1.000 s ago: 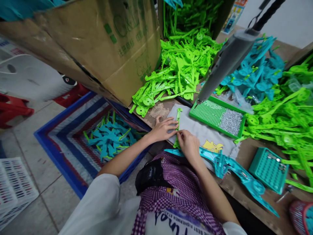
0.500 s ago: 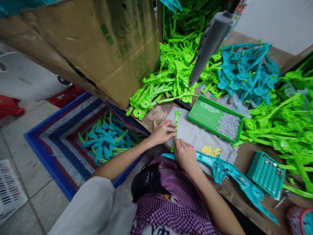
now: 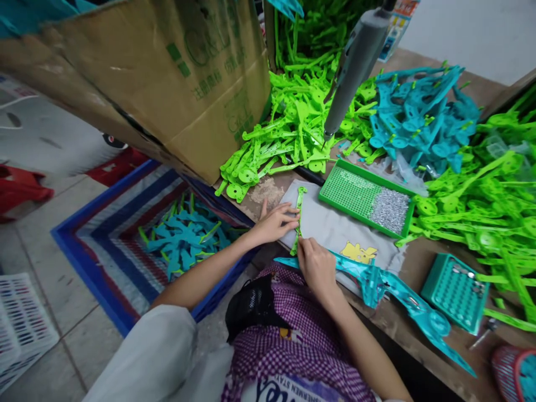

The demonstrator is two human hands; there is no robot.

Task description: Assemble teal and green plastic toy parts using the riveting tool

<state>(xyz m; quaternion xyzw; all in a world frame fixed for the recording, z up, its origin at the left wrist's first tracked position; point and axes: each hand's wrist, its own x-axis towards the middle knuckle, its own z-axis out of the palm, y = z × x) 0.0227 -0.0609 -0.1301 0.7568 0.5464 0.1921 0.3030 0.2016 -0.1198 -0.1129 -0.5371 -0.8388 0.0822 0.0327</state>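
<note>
A narrow lime-green plastic part (image 3: 300,200) lies lengthwise on a grey cloth (image 3: 322,220) at the table's near edge. My left hand (image 3: 274,223) rests on it from the left, fingers stretched out over its middle and thumb apart. At its lower half, my right hand (image 3: 316,262) is closed, thumb and fingertips pinched against the part; anything between them is hidden. Just right of that hand lies a long translucent blue bow-shaped part (image 3: 372,285). Beyond the cloth sits a green tray (image 3: 347,192) holding small shiny metal pieces at its right end.
A grey electric screwdriver (image 3: 355,72) hangs over piles of lime-green parts (image 3: 293,123) and blue parts (image 3: 422,117). A teal tray (image 3: 456,293) stands at right. On the left are a cardboard box (image 3: 167,84) and a blue-rimmed lined crate (image 3: 96,273) with blue parts.
My right hand has shifted slightly, and more of the green part's lower end shows between the hands. My left hand stays on the part. The whole view has moved a little.
</note>
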